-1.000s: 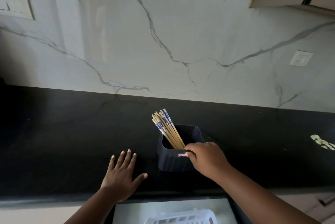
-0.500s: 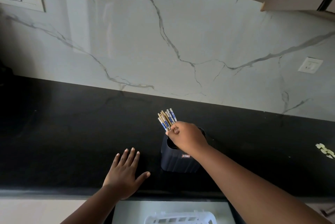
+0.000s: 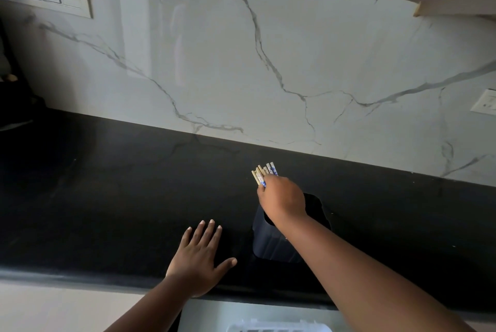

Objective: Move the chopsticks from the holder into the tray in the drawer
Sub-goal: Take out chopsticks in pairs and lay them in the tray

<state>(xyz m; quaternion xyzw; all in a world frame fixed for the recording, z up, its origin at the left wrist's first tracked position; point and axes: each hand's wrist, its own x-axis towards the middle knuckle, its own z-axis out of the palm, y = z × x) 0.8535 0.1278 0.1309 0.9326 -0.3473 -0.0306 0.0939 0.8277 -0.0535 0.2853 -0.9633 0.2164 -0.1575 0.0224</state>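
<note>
My right hand (image 3: 281, 198) had closed around the bunch of chopsticks (image 3: 264, 173), fingers curled tight on them just below their patterned tops. A second before, that hand was only resting on the rim of the dark holder (image 3: 271, 244); now it sat higher, above the holder's mouth, with the bundle gathered upright in my grip. I could not see whether the lower ends had come out of the holder, since my hand and wrist covered them. My left hand (image 3: 200, 257) stayed flat on the black counter (image 3: 107, 197), fingers spread, holding nothing. The white tray (image 3: 268, 327) waited in the open drawer at the bottom edge. To my mind the grasp was done and the carry down to the tray came next.
</note>
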